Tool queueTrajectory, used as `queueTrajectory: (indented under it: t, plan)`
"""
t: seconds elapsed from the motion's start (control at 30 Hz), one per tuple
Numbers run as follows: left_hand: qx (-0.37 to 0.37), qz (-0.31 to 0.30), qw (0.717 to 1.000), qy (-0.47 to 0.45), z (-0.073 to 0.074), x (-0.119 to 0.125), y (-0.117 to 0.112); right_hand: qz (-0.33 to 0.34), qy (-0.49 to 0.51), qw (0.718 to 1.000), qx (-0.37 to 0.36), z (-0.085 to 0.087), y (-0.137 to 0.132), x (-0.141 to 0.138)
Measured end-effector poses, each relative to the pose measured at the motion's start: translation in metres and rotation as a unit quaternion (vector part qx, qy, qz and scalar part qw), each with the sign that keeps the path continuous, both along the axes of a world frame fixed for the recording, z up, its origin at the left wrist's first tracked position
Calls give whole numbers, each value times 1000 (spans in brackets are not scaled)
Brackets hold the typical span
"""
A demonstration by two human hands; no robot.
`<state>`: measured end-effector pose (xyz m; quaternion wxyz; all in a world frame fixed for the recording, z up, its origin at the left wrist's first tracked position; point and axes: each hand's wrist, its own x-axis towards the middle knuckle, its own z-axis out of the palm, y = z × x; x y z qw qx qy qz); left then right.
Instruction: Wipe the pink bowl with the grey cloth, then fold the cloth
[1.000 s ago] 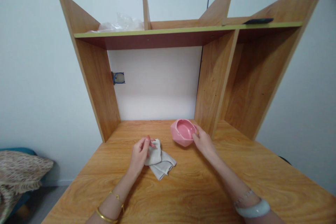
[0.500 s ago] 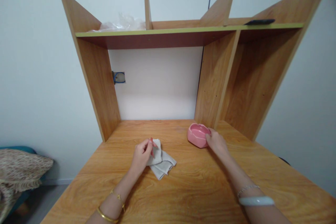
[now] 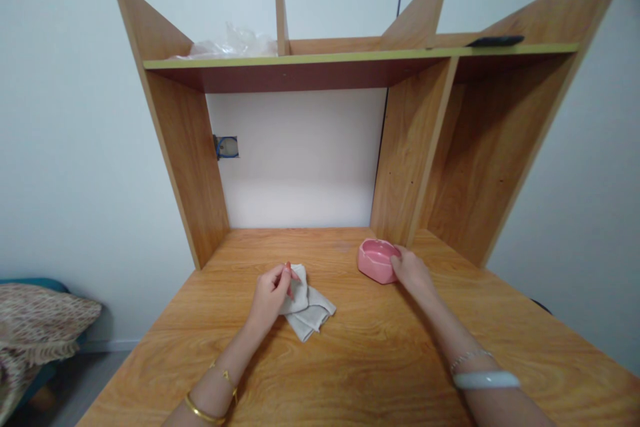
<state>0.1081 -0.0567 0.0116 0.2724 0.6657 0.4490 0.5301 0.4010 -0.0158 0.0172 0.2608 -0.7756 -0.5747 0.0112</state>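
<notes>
Cloth (image 3: 313, 315) on desk (image 3: 320, 383), left of bowl (image 3: 375, 269), shelf unit (image 3: 415, 147) behind

crumpled clear plastic (image 3: 233, 45) on shelf (image 3: 310, 73), flat dark object (image 3: 496, 41), fringed throw (image 3: 47, 313)

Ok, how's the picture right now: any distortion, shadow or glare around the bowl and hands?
Head view: the shelf's outer uprights splay outward, likely wide-angle distortion; head view: shadow darkens the upper right compartment; head view: no strong glare hides the pink bowl in the right hand, while the left hand looks slightly soft in fine detail.
</notes>
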Motion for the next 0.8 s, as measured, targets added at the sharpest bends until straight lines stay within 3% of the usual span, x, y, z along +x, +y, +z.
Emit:
queueTrajectory:
  t: [0.23,0.43,0.57,0.67,0.8]
  plan:
    - [13,24,999,17,-2,-2,3,-15,-10,1000,-20,1,0,-1]
    - [60,129,983,113,-3,-12,12,-52,-49,997,-14,23,-15,-24]
    - [-5,193,957,217,-7,-18,19,75,-66,995,18,26,-26,-59]
    - [-73,198,942,260,-9,-19,19,170,-29,984,-34,15,-31,-83]
    - [-123,173,935,285,-10,-17,18,227,40,966,-118,0,-36,-100]
